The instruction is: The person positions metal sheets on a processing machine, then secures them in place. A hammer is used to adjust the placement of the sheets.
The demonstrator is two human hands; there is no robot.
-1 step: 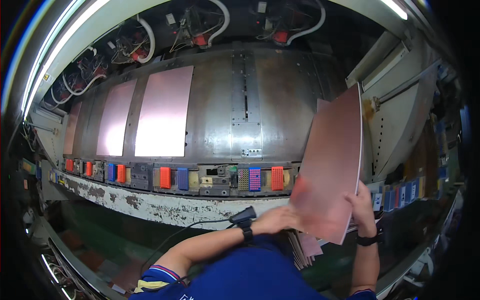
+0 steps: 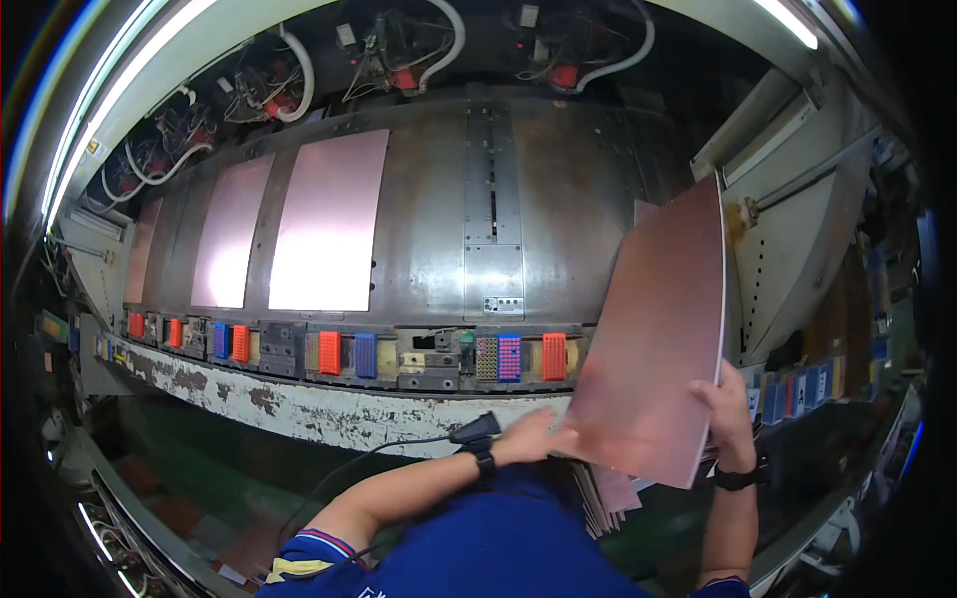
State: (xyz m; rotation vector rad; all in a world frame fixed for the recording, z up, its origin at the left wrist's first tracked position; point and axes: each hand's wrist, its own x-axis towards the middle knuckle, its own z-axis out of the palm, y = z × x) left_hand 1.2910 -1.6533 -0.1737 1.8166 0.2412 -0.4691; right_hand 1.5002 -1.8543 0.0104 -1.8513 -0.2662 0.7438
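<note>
Clearly, in the head view, the worker's right hand [image 2: 731,409] has its grip closed on the right edge of a large copper-coloured sheet [image 2: 653,329], near the lower corner, thumb laid on the face towards us. The left hand [image 2: 533,437] is at the lower left corner, fingers meeting the edge; I can't tell whether that grip pinches it. The sheet slants over the front right corner of the metal table [image 2: 429,229], its near end jutting past the front edge. Whether the far end rests on anything, I can't make out.

Towards the table's left edge lie three more pinkish sheets: a wide one [image 2: 332,224], a narrower one [image 2: 234,234] and a leftmost one [image 2: 143,254], all apart. Along the front edge sits a row of blocks, among them an orange block [image 2: 554,357] just beside a blue block [image 2: 509,357] dotted pink. Below runs a white rail [image 2: 299,409], its paint peeling. Machine heads [image 2: 404,78] with white hoses line the far edge. Some stacked sheets [image 2: 613,488] show beneath the held one, close by the worker's blue shirt [image 2: 488,543].
</note>
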